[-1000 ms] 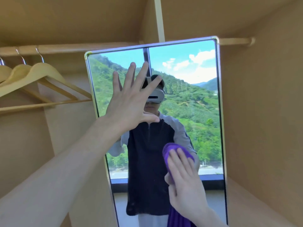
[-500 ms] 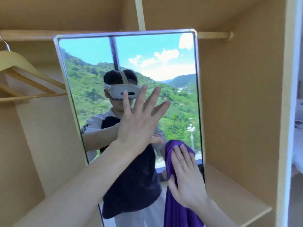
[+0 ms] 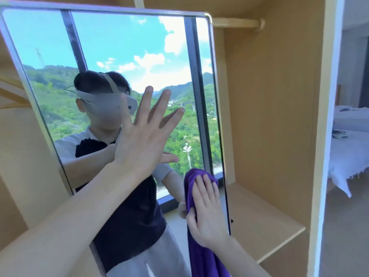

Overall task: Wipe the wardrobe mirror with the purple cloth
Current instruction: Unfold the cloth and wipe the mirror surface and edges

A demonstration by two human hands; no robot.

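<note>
Pressing purple cloth flat under right hand fingers; left hand splayed on mirror.

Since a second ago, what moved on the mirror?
The right hand slid the purple cloth sideways to the mirror's right edge. The left hand stayed spread flat on the glass. The camera moved closer, so the hangers slipped from view.

No legible text anywhere.
</note>
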